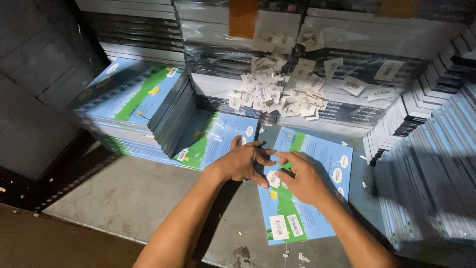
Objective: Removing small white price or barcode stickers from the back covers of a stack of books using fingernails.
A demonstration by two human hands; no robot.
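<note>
Sticker (273,178), small white barcode label, sits on blue-green book (302,191) flat on grey table (129,193). Leftward I see tall book stack (134,106). Left hand (243,161) and right hand (297,178) meet over label, fingertips pinching it. I judge it light, flimsy, tacky: lift by edge. Label heap (277,92) behind.

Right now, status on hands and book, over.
Left hand and right hand fingertips together on a small white sticker, over blue-green book. Loose sticker pile behind, book stacks left.
</note>
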